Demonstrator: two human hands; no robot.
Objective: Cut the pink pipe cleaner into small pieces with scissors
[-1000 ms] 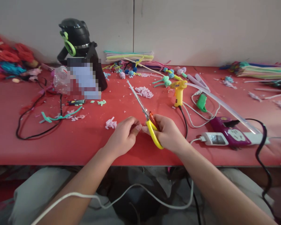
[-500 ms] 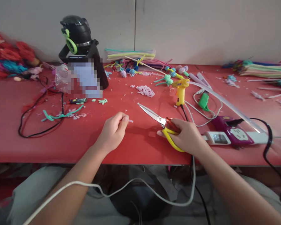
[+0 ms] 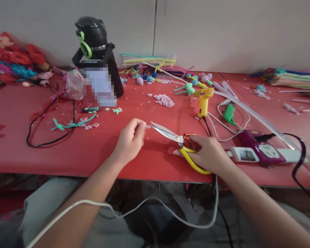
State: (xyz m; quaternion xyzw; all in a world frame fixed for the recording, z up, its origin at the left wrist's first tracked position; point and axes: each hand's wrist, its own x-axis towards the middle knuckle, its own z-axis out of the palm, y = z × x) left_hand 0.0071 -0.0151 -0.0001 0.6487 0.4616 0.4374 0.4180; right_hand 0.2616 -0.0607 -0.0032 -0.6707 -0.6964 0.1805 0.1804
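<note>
My left hand (image 3: 132,139) is closed in a pinch on a small pale pink piece (image 3: 148,126) that sticks out past the fingertips. My right hand (image 3: 209,151) is wrapped round the handles of scissors (image 3: 167,133), one handle orange-red and the other yellow. The blades are slightly parted, and their tips are right beside the pink piece; whether they touch it I cannot tell. Behind the blades a heap of short pale pink pieces (image 3: 164,100) lies on the red table (image 3: 88,158).
A yellow glue gun (image 3: 203,102) stands behind my right hand, with a purple power strip (image 3: 265,147) to its right. Black and white cables cross the table. At the back left are a black bottle (image 3: 116,75) and a screen. Fuzzy stems (image 3: 148,61) lie along the wall.
The scissor tips and the pink piece have come close together, and the blades look slightly more parted. The whole view has shifted, so the table's objects appear further right.
</note>
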